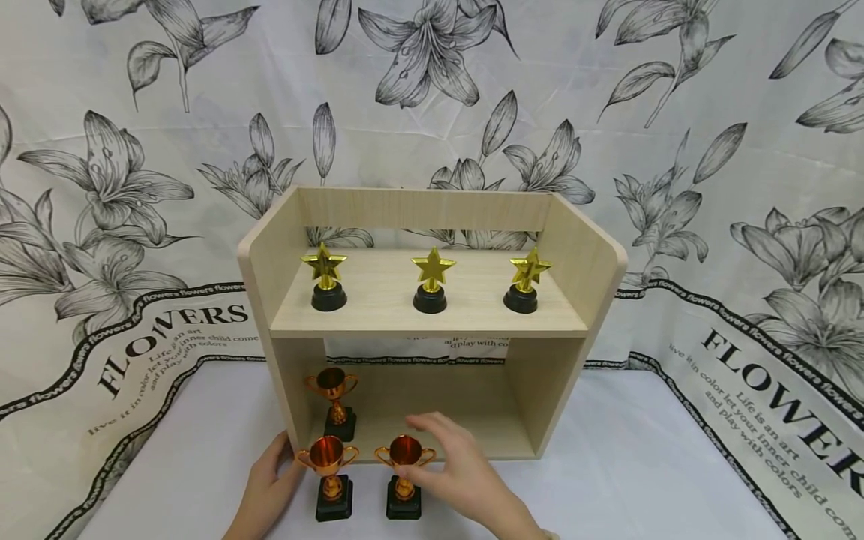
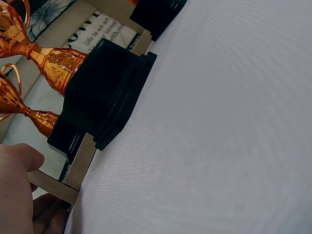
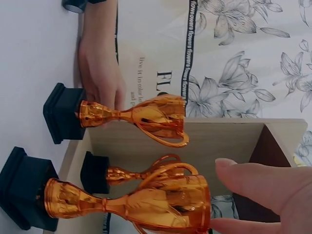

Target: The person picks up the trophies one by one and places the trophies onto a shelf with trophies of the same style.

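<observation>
One trophy [image 1: 404,493] stands upright on the worktop [image 1: 607,480], just before the shelf's [image 1: 432,332] front edge; the right hand [image 1: 462,466], fingers parted, is beside its rim. The left hand [image 1: 270,486] grips the shelf's lower left corner.

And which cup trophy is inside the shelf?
The rear cup trophy, standing on the lower shelf; the other two stand outside on the white surface.

Lower shelf [image 1: 469,394]: room on R, rear cup [image 1: 336,409] blocks L end. Front L cup [image 1: 331,484] & front R cup [image 1: 403,495] obstruct approach, gap btwn; L hand [image 1: 272,480] bars L panel [image 1: 297,382] edge.
</observation>
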A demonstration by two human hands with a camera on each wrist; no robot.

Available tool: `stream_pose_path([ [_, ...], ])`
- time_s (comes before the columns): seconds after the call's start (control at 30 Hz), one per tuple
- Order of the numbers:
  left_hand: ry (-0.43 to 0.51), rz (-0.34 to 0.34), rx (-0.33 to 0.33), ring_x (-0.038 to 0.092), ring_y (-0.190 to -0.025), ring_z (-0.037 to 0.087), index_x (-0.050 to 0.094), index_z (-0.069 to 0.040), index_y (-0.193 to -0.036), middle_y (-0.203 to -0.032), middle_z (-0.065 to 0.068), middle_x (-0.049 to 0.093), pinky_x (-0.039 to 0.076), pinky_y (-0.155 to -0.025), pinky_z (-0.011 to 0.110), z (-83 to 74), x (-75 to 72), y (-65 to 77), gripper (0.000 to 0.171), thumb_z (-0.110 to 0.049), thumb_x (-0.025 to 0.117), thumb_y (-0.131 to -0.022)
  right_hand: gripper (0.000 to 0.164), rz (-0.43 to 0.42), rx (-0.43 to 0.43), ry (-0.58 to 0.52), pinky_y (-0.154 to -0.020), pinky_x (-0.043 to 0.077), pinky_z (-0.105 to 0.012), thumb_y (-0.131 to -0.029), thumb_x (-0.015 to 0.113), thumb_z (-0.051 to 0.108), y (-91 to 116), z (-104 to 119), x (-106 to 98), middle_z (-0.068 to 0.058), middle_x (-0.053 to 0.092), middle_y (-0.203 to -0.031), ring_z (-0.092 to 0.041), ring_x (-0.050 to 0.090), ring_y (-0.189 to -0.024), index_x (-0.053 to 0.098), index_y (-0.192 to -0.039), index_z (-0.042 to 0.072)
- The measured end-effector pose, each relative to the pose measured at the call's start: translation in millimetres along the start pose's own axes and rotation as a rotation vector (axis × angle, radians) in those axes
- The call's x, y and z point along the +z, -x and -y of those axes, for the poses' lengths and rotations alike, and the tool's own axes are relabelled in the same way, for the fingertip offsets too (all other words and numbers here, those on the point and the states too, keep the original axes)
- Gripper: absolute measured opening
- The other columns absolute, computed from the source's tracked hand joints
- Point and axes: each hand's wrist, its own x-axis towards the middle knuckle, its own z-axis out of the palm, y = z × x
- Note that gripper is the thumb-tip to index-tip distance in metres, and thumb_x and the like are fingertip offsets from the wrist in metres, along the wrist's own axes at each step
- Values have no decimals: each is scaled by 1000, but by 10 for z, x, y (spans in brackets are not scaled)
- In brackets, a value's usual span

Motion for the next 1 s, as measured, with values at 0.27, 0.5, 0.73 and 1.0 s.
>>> stream_pose_path([
  [0.27, -13, -19, 13, 54, -115, 25, 47, -5, -135, -126, 12, 59, 42, -96, 31, 10, 13, -10, 49, -20, 63, -91, 53, 19, 10, 14, -92, 45, -45, -82, 72, 39, -26, -23, 88, 7, 60, -116, -18, 55, -110, 57, -125, 12],
  [0.5, 3, -22, 28, 56, -113, 22, 47, -7, -135, -124, 10, 59, 39, -94, 18, 8, 13, -2, 48, -20, 62, -92, 51, 43, 43, 0, -93, 43, -52, -82, 71, 39, -48, -28, 110, -1, 61, -120, -27, 53, -117, 60, -123, 11],
  [0.73, -6, -21, 35, 56, -113, 21, 46, -7, -136, -125, 11, 59, 39, -94, 17, 12, 19, -7, 49, -20, 62, -92, 48, 37, 33, 21, -91, 45, -50, -82, 72, 38, -51, -37, 121, 0, 62, -117, -26, 55, -114, 62, -120, 11],
  [1.0, 7, -26, 26, 56, -113, 21, 47, -8, -135, -124, 9, 59, 38, -93, 15, 13, 16, -5, 48, -19, 63, -91, 46, 30, 23, 25, -89, 47, -46, -81, 73, 36, -49, -27, 123, 2, 63, -115, -23, 56, -110, 63, -119, 12],
])
